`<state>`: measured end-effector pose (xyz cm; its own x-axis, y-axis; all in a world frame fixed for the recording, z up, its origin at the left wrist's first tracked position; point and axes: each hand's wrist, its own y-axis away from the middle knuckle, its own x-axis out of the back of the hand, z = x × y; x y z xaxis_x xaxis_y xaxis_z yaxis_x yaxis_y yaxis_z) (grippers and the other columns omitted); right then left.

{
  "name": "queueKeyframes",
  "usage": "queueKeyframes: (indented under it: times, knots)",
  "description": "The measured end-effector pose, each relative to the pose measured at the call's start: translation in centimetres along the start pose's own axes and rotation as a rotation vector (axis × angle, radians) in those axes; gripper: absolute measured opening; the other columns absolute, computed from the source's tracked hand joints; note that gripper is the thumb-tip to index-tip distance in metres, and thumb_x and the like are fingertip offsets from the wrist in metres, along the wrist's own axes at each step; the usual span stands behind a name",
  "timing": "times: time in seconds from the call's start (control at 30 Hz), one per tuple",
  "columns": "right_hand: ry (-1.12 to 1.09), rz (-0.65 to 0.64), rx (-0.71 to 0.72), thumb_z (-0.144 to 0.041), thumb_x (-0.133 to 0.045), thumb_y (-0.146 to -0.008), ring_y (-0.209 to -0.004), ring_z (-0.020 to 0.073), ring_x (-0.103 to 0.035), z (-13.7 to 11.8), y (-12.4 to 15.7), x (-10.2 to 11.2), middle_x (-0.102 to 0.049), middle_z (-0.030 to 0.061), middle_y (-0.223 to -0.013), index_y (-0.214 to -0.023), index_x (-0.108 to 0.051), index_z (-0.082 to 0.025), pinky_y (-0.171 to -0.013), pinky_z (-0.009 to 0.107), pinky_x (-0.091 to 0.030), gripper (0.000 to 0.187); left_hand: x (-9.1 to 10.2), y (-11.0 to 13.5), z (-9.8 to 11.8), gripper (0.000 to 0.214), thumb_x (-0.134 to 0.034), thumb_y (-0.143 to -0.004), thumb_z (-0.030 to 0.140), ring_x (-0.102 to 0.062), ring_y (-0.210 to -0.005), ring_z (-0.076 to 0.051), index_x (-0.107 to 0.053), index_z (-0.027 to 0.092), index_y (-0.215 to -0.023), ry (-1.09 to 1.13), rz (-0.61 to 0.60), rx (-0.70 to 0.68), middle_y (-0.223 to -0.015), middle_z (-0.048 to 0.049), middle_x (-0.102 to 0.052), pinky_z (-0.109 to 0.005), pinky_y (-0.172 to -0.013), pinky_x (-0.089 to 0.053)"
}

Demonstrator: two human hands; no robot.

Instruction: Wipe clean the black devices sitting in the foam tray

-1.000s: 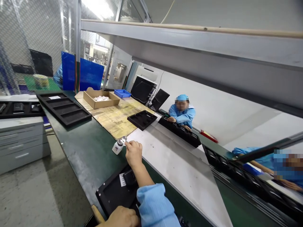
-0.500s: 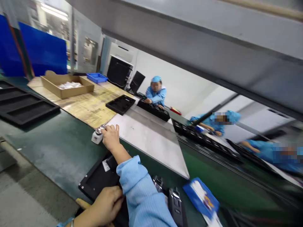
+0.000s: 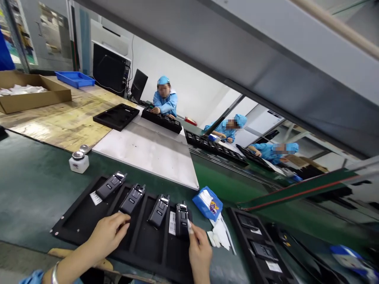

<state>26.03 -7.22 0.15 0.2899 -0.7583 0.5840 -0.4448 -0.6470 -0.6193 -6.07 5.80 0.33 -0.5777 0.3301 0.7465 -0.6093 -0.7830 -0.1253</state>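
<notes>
Left hand (image 3: 108,234) is open, fingers curved and gripping nothing, just above the near part of a black moulded tray (image 3: 77,221). The tray seats four black handheld radios (image 3: 132,198) in separate slots, side by side and tilted with the view. Right hand (image 3: 199,252) pinches a slim white stick (image 3: 189,227), its tip at the rightmost radio (image 3: 182,219) (contact not confirmable from this angle). Nothing obstructs either hand. The tray sits on a dark green matte belt (image 3: 35,189). To its far left stands a white bottle with a metal cap (image 3: 79,162); beyond lies a scuffed steel sheet (image 3: 145,154). Right of the tray are a glossy blue tissue packet (image 3: 207,203), crumpled white cloth (image 3: 220,236) and a second black tray (image 3: 254,244). A co-worker (image 3: 164,96) in a blue smock works at the far end.
</notes>
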Motion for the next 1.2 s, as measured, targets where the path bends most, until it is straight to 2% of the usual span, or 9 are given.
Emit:
queueKeyframes:
  times: [0.1, 0.2, 0.33, 0.5, 0.67, 0.83, 0.93, 1.07, 1.2]
  knots:
    - [-0.131, 0.108, -0.291, -0.050, -0.059, -0.088, -0.088, 0.0219, -0.068, 2.4, 3.5, 0.1, -0.073, 0.0112, -0.096, -0.097, -0.076, -0.013, -0.081, 0.033, -0.052, 0.042, -1.0, -3.7, 3.8, 0.036, -0.049, -0.096, 0.036, -0.068, -0.094, -0.024, -0.060, 0.021, -0.127, -0.111, 0.035, 0.004, -0.107, -0.0085, -0.070, -0.034, -0.081, -0.052]
    - [-0.257, 0.135, -0.480, -0.055, -0.063, -0.082, -0.095, 0.0248, -0.067, 3.9, 4.6, -0.9, -0.073, 0.0123, -0.103, -0.100, -0.076, -0.013, -0.089, 0.036, -0.051, 0.048, -3.1, -7.9, 8.1, 0.059, -0.058, -0.091, 0.039, -0.063, -0.106, -0.031, -0.047, 0.016, -0.144, -0.269, 0.030, 0.019, -0.117, -0.0160, -0.065, -0.038, -0.083, -0.052]
    - [-0.311, 0.111, -0.454, -0.053, -0.064, -0.083, -0.094, 0.0248, -0.068, 4.3, 4.3, -1.3, -0.073, 0.0120, -0.101, -0.098, -0.077, -0.013, -0.086, 0.035, -0.054, 0.044, -6.0, -11.8, 11.6, 0.079, -0.068, -0.085, 0.040, -0.063, -0.100, -0.034, -0.036, 0.011, -0.151, -0.430, -0.023, 0.085, -0.112, -0.0204, -0.061, -0.037, -0.078, -0.053]
    - [-0.336, 0.108, -0.345, -0.050, -0.061, -0.089, -0.092, 0.0249, -0.071, 3.4, 4.1, -1.1, -0.073, 0.0041, -0.100, -0.102, -0.076, -0.029, -0.080, 0.036, -0.059, 0.029, -7.2, -13.4, 12.0, 0.075, -0.064, -0.085, 0.027, -0.067, -0.090, -0.034, -0.035, 0.008, -0.151, -0.455, -0.008, 0.120, -0.109, -0.0220, -0.059, -0.039, -0.073, -0.053]
    - [-0.350, 0.127, -0.316, -0.053, -0.062, -0.087, -0.089, 0.0253, -0.071, 3.0, 3.9, -1.2, -0.073, 0.0009, -0.098, -0.102, -0.074, -0.038, -0.078, 0.038, -0.061, 0.024, -5.9, -12.0, 10.5, 0.074, -0.058, -0.086, 0.030, -0.068, -0.097, -0.031, -0.030, 0.014, -0.153, -0.271, 0.038, 0.083, -0.116, -0.0167, -0.061, -0.043, -0.082, -0.054]
    - [-0.368, 0.087, -0.364, -0.047, -0.061, -0.088, -0.092, 0.0248, -0.068, 2.7, 3.9, -0.9, -0.071, 0.0078, -0.099, -0.100, -0.076, -0.022, -0.083, 0.037, -0.057, 0.032, -5.0, -6.9, 7.8, 0.085, -0.063, -0.081, 0.022, -0.058, -0.121, -0.026, -0.020, 0.026, -0.154, 0.176, 0.221, -0.178, -0.131, -0.0099, -0.057, -0.042, -0.105, -0.049]
    - [-0.358, 0.057, -0.356, -0.044, -0.062, -0.088, -0.093, 0.0224, -0.066, 2.6, 4.1, -0.6, -0.070, 0.0107, -0.099, -0.100, -0.076, -0.015, -0.086, 0.034, -0.053, 0.035, -4.9, -3.9, 6.7, 0.087, -0.065, -0.080, 0.019, -0.058, -0.123, -0.025, -0.020, 0.025, -0.154, 0.308, 0.286, -0.215, -0.133, -0.0101, -0.057, -0.041, -0.108, -0.048]
    - [-0.307, -0.016, -0.226, -0.037, -0.060, -0.091, -0.092, 0.0197, -0.064, 1.5, 3.9, -0.1, -0.068, 0.0101, -0.101, -0.105, -0.076, -0.016, -0.083, 0.031, -0.050, 0.030, -4.9, -2.0, 5.9, 0.089, -0.067, -0.080, 0.017, -0.058, -0.124, -0.024, -0.020, 0.024, -0.154, 0.411, 0.318, -0.243, -0.136, -0.0113, -0.057, -0.041, -0.108, -0.049]
    - [-0.324, -0.097, -0.003, -0.021, -0.057, -0.093, -0.090, 0.0164, -0.063, -2.2, 2.6, 0.9, -0.064, 0.0078, -0.101, -0.115, -0.073, -0.021, -0.078, 0.028, -0.049, 0.027, -4.8, -1.7, 5.6, 0.093, -0.069, -0.077, 0.015, -0.058, -0.125, -0.025, -0.020, 0.023, -0.155, 0.425, 0.308, -0.281, -0.136, -0.0121, -0.057, -0.041, -0.108, -0.049]
